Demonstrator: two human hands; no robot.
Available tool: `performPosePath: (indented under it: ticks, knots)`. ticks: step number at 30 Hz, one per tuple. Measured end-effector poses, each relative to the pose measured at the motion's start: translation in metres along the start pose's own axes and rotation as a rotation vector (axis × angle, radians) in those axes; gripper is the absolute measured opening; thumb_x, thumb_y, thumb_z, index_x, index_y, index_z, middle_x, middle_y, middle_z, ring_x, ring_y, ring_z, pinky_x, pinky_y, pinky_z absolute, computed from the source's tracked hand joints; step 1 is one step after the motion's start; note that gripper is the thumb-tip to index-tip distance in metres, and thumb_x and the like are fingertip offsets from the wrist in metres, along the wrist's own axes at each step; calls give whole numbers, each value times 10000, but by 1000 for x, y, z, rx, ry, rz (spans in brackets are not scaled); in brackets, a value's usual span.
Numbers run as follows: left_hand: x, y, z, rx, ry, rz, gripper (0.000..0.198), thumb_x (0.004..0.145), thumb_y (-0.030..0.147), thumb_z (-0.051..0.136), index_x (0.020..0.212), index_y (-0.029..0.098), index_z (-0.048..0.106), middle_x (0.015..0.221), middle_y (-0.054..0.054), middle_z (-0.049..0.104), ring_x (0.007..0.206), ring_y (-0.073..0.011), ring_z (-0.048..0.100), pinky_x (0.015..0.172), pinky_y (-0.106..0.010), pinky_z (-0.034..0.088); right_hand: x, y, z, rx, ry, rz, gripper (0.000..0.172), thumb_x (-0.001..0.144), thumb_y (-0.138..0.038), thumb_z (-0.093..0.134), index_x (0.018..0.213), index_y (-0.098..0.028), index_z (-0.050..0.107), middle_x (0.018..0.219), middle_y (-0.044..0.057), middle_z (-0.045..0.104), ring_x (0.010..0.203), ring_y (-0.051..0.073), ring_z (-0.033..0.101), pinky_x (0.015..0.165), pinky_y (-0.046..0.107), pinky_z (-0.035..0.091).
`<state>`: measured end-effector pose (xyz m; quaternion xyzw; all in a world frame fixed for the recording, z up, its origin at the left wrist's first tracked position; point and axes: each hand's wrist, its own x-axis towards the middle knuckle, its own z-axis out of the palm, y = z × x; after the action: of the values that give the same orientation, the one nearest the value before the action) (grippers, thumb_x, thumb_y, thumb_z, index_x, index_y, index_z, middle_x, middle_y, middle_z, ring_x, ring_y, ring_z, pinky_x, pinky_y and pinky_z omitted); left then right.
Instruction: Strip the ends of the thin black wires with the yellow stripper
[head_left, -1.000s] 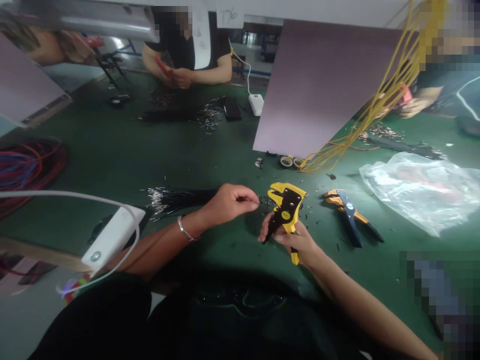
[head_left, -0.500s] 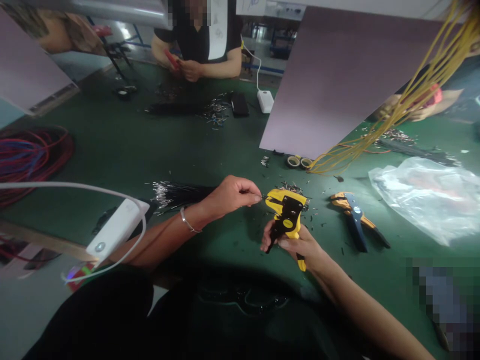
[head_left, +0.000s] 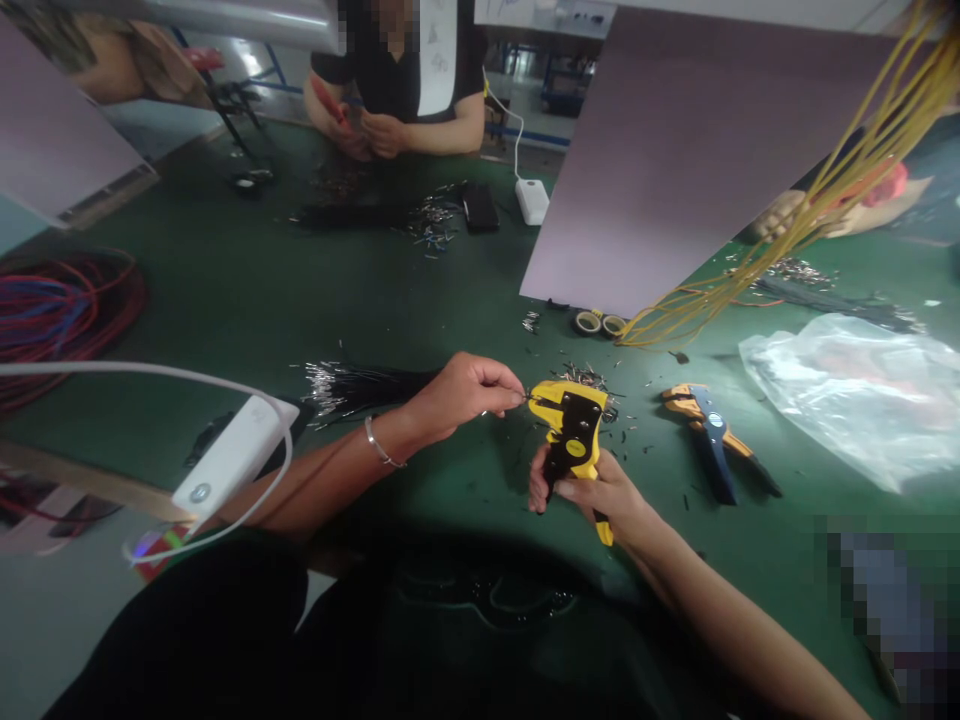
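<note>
My left hand [head_left: 472,393] is closed in a pinch on a thin black wire, of which only a short tip shows at the stripper's jaws. My right hand [head_left: 592,492] wraps round the grips of a yellow and black wire stripper [head_left: 576,440], its jaws pointing left at my left fingertips. Beneath my left wrist and beyond it lies a bundle of black wires [head_left: 375,385] with bare metal ends to the left. Small cut scraps [head_left: 589,376] lie scattered behind and beside the tool's head.
A second wire stripper [head_left: 712,430] lies right, near a clear plastic bag [head_left: 862,390]. Yellow wires [head_left: 787,240] hang beside a pale panel [head_left: 660,150]. Tape rolls [head_left: 587,322] sit below it. A white power bank [head_left: 232,455] with cable stands left. Co-workers' hands are across the table.
My right fingers have drawn the stripper's black lever closer to its yellow grip, and the tool's head has shifted slightly left. My left hand stays nearly still.
</note>
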<state>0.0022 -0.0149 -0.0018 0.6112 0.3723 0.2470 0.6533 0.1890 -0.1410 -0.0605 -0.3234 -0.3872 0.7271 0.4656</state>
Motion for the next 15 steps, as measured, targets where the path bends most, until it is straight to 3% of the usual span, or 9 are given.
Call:
performPosePath:
  ticks: [15]
  knots:
    - [1, -1, 1, 21, 13, 9, 63, 663, 193, 688, 669, 133, 703, 569, 6, 603, 549, -78, 504, 534, -219, 383, 0, 3, 1, 18, 4, 5, 254, 768, -282, 748, 958, -142, 655, 695, 24, 636, 613, 180, 601, 625, 368, 505]
